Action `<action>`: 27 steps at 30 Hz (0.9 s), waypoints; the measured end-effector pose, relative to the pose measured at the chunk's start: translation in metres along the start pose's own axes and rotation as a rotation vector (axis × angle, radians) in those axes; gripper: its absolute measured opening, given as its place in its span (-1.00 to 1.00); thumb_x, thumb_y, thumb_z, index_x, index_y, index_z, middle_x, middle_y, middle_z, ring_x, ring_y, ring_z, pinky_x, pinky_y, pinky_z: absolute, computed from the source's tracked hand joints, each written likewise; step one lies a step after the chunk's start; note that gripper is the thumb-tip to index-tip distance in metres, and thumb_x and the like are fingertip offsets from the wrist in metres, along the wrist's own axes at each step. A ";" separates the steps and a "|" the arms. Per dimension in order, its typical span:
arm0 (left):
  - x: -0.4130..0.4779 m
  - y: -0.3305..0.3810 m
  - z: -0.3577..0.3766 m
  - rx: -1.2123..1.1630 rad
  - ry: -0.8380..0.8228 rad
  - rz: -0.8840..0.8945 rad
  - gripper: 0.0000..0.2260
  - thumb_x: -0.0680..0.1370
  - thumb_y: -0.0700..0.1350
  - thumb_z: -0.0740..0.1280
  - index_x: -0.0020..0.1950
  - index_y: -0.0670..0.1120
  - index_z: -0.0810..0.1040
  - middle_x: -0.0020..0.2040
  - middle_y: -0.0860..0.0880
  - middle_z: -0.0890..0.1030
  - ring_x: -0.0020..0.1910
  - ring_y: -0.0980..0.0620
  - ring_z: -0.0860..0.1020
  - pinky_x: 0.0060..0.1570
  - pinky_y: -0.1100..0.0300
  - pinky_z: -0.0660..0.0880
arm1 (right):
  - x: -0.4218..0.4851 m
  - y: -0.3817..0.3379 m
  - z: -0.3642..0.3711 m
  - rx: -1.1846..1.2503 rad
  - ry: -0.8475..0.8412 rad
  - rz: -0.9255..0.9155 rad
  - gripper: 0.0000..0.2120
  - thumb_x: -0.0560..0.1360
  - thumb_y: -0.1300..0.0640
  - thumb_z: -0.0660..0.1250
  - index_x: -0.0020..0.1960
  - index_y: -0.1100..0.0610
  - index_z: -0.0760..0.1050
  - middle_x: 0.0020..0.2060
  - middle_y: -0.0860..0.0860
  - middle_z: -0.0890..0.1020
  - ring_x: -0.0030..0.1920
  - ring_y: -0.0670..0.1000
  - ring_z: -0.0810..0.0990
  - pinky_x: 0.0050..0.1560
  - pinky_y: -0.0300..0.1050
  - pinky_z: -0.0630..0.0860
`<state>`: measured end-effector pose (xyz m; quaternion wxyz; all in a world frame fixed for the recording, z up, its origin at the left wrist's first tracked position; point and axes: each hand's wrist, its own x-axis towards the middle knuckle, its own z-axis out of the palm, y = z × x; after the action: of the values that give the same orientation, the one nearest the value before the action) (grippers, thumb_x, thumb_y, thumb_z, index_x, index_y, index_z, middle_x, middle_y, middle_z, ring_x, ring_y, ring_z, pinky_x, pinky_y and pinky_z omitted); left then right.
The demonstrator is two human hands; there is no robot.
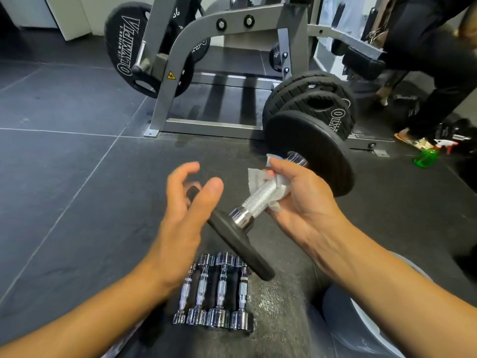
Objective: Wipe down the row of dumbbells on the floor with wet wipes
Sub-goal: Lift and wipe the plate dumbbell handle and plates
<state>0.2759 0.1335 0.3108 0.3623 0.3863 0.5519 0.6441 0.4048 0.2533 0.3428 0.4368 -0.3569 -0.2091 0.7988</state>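
Right hand [296, 192]: fingers curled, clamping a wet wipe [255, 177] round the knurled handle of a black-plate dumbbell [258, 200], held tilted above the floor [77, 177].
Left hand [180, 223]: fingers spread loosely, holding nothing, beside the dumbbell's near plate; contact unclear.
Four chrome dumbbells [219, 290]: row on the near floor, between the forearms.

A gym: weight plates [124, 47] on a steel machine frame [185, 47], rubber floor tiles [64, 112].

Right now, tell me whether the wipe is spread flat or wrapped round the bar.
Wrapped: the wipe bunches round the dumbbell bar, gripped by the right hand.
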 end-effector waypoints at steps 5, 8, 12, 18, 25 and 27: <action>-0.007 -0.003 0.018 -0.540 -0.014 -0.332 -0.36 0.19 0.36 0.61 0.12 0.09 0.51 0.01 -0.04 0.42 -0.07 -0.06 0.51 -0.04 -0.04 0.62 | -0.002 0.002 -0.001 -0.029 -0.023 -0.013 -0.66 0.51 0.34 0.39 0.28 0.32 0.52 -0.29 0.08 0.52 -0.30 -0.05 0.51 0.05 0.00 0.58; -0.004 -0.006 0.012 -0.428 -0.037 -0.215 -0.40 0.28 0.27 0.55 0.24 0.14 0.46 0.06 -0.05 0.45 -0.09 0.12 0.62 -0.04 0.12 0.63 | -0.005 0.000 0.000 -0.006 -0.066 0.013 -0.72 0.54 0.31 0.38 0.24 0.28 0.53 -0.30 0.06 0.49 -0.30 -0.07 0.48 -0.30 -0.08 0.63; -0.014 -0.004 0.000 0.159 -0.292 -0.081 0.05 0.06 0.43 0.61 0.38 0.62 0.02 0.55 0.05 0.21 0.55 0.11 0.30 0.52 -0.11 0.27 | -0.004 -0.006 -0.002 -0.002 -0.046 -0.026 -0.82 0.54 0.28 0.39 0.13 0.27 0.54 -0.29 0.04 0.50 -0.30 -0.08 0.48 -0.27 -0.13 0.56; -0.009 -0.002 0.012 0.014 -0.072 0.003 -0.21 0.20 0.22 0.51 0.37 0.46 0.27 0.22 0.03 0.46 0.19 0.07 0.55 0.21 0.04 0.47 | -0.005 0.001 0.002 -0.006 -0.078 0.000 -0.80 0.49 0.35 0.38 0.08 0.28 0.44 -0.27 0.12 0.45 -0.22 0.02 0.46 -0.12 -0.01 0.63; 0.004 0.018 0.009 -0.748 -0.319 -0.794 -0.15 0.37 0.57 0.16 0.18 -0.12 0.71 0.19 -0.28 0.67 0.12 -0.38 0.65 0.19 -0.62 0.32 | -0.017 0.012 0.006 -0.071 -0.361 0.149 -0.69 0.44 0.34 0.37 0.12 0.20 0.34 -0.21 0.13 0.50 -0.12 0.10 0.53 0.18 0.08 0.47; 0.004 0.022 0.008 -0.797 -0.364 -0.719 -0.09 0.38 0.59 0.13 0.31 -0.13 0.63 0.30 -0.34 0.59 0.24 -0.47 0.56 0.22 -0.66 0.25 | -0.018 0.011 0.006 -0.135 -0.467 0.258 -0.68 0.47 0.29 0.35 0.15 0.17 0.32 -0.18 0.12 0.53 -0.14 0.10 0.54 0.16 0.07 0.44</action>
<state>0.2803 0.1371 0.3342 0.7661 0.1122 0.2917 0.5616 0.4010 0.2314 0.3462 0.2468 -0.2150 -0.3098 0.8927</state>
